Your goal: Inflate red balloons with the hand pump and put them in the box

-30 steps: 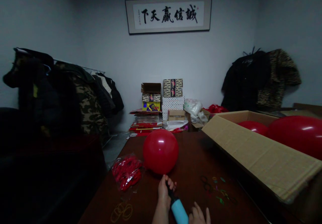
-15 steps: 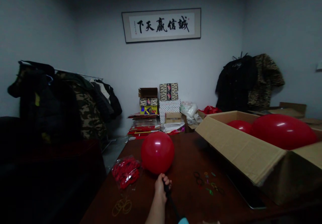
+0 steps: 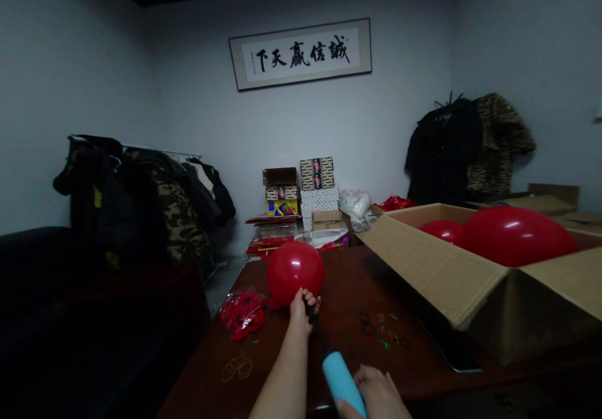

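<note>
A round, inflated red balloon [image 3: 294,271] is over the table in the middle of the head view. My left hand [image 3: 301,309] is closed at the balloon's near side, around the black end of a hand pump. The pump's light-blue barrel [image 3: 339,375] slants down toward the bottom edge. Curled around that barrel is my right hand [image 3: 379,392], partly cut off by the frame. The balloon's neck is hidden behind my left fingers.
A clear bag of red balloons [image 3: 242,313] and yellow rubber bands [image 3: 236,367] lie on the left. Coloured bands [image 3: 385,331] and a dark flat device [image 3: 446,342] lie right. An open cardboard box [image 3: 437,265] holds large red balloons [image 3: 517,236].
My right hand and more of the blue barrel have come into view at the bottom. The view has shifted slightly. My left hand stays closed by the balloon.
</note>
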Demonstrator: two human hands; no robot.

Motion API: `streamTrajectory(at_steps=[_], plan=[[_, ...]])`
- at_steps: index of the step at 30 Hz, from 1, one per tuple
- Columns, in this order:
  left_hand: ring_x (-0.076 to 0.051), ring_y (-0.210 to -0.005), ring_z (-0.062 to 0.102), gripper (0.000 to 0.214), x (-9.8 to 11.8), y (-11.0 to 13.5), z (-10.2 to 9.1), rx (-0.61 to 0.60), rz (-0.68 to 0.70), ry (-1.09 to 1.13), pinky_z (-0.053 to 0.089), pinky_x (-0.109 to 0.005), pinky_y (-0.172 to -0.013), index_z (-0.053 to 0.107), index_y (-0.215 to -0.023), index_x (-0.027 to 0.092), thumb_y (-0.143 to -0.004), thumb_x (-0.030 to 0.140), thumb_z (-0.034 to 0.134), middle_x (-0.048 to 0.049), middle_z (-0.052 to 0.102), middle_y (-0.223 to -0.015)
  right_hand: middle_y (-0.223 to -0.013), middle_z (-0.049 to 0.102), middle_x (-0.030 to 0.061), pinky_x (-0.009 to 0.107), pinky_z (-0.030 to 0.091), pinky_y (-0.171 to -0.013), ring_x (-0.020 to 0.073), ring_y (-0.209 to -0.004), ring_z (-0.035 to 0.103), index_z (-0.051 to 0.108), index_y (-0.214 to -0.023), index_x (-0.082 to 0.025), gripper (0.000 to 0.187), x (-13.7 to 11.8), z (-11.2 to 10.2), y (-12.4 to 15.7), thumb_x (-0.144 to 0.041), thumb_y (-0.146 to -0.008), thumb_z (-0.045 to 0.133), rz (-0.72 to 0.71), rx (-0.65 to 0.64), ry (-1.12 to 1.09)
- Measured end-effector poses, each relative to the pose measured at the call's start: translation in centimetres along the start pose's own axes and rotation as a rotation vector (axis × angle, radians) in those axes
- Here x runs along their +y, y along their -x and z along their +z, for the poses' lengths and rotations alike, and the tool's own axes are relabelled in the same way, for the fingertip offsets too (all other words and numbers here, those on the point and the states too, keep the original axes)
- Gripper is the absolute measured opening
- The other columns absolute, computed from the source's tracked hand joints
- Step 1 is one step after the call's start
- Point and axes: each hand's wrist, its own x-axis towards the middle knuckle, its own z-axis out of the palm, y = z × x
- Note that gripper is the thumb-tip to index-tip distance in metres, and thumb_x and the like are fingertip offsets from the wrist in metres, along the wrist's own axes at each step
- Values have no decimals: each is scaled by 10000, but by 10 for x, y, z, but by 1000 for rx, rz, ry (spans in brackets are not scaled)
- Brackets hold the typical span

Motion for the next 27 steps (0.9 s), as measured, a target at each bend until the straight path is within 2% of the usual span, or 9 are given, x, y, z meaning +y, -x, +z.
streamTrajectory(at_steps=[3, 5, 8, 11, 14, 17, 21, 27], plan=[[-53, -374, 374, 263, -8, 9, 4, 1, 5, 7, 521, -301, -652, 387, -615, 199, -869, 224, 452, 80, 357, -494, -1021, 627, 114, 473, 312, -988, 285, -1040, 546, 623, -929, -157, 421, -13, -20, -6, -490, -758, 430, 2, 0, -17], [-71, -409, 431, 252, -13, 14, 4, 10, 8, -5, 530, -353, -700, 398, -620, 198, -864, 225, 455, 64, 410, -506, -1008, 633, 122, 460, 329, -965, 298, -1037, 547, 624, -914, -149, 433, -18, -26, -17, -506, -751, 441, 17, 25, -25], [-102, -465, 503, 227, -16, 20, 4, 13, 9, -65, 530, -399, -710, 423, -640, 194, -852, 246, 482, 40, 474, -529, -993, 640, 146, 472, 345, -940, 309, -999, 569, 618, -882, -134, 445, -21, -24, -35, -520, -745, 444, 33, 64, -34], [-91, -424, 466, 206, -12, 25, 5, -15, 38, -141, 531, -408, -699, 437, -673, 193, -853, 275, 490, 55, 465, -508, -981, 648, 154, 426, 404, -865, 297, -957, 593, 620, -852, -134, 465, -21, -15, -45, -544, -758, 421, 30, 59, -46], [-69, -358, 382, 206, -4, 29, 8, -48, 94, -227, 531, -401, -679, 436, -700, 200, -859, 322, 480, 83, 429, -473, -995, 650, 138, 420, 405, -877, 283, -982, 590, 623, -876, -144, 500, -20, -5, -43, -559, -798, 355, 16, 47, -43], [-63, -333, 360, 229, 1, 30, 15, -63, 126, -306, 525, -379, -649, 421, -701, 206, -847, 369, 491, 94, 416, -460, -1035, 639, 148, 499, 372, -926, 312, -1027, 569, 619, -931, -130, 569, -22, 0, -38, -613, -786, 354, 13, 48, -23], [-60, -310, 337, 233, 4, 29, 25, -58, 113, -367, 507, -336, -592, 404, -692, 209, -852, 365, 468, 103, 387, -441, -1096, 616, 178, 568, 273, -1007, 347, -1093, 521, 622, -990, -91, 612, -32, -3, -36, -617, -708, 486, -3, 73, 27], [-56, -298, 308, 234, 11, 33, 28, -57, 139, -365, 457, -271, -505, 391, -675, 210, -857, 345, 448, 110, 359, -428, -1109, 617, 196, 578, 249, -1023, 357, -1100, 515, 626, -1012, -66, 578, -44, -11, -24, -548, -772, 416, -12, 74, 63]])
